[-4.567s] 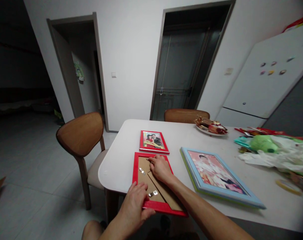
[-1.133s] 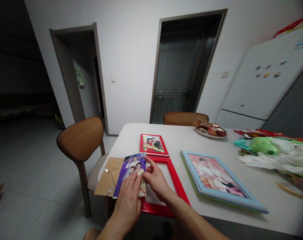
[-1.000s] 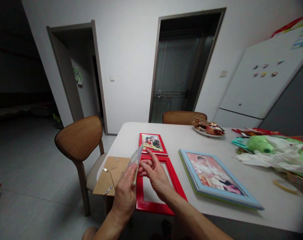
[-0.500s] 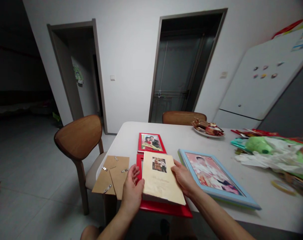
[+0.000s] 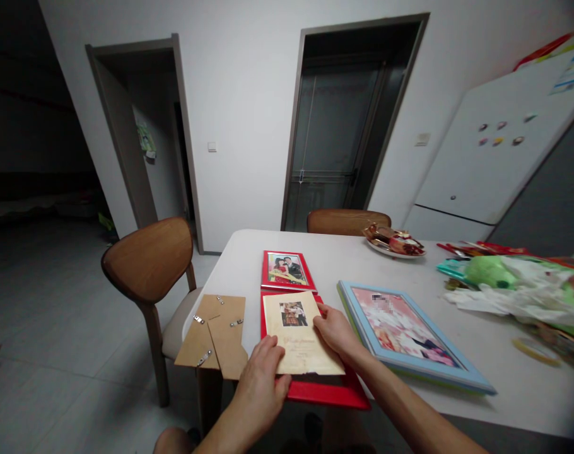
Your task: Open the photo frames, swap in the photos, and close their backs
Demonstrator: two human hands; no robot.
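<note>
A cream photo sheet (image 5: 308, 353) with a small printed picture near its top lies tilted over a red picture frame (image 5: 332, 394), covering most of it. My right hand (image 5: 337, 331) grips the sheet's right edge, thumb on top and the other fingers partly hidden. At the lower left corner, my left hand (image 5: 263, 378) has its fingers curled over the sheet's edge, with the thumb by the bottom edge. Just beyond stands out a smaller red frame (image 5: 287, 270) holding a photo of two people. To the right lies a large light-blue picture frame (image 5: 410, 334).
Brown backing boards (image 5: 211, 331) with metal clips lie at the table's left edge. A plate (image 5: 395, 243) of wrapped items sits at the far side. Plastic bags (image 5: 509, 284) and a tape roll (image 5: 535, 352) are on the right. A wooden chair (image 5: 149, 265) stands left of the table (image 5: 240, 252).
The cream sheet has come down and shifted slightly left over the red frame. My left hand has turned, its fingers moving from upright beside the sheet to over its lower left edge.
</note>
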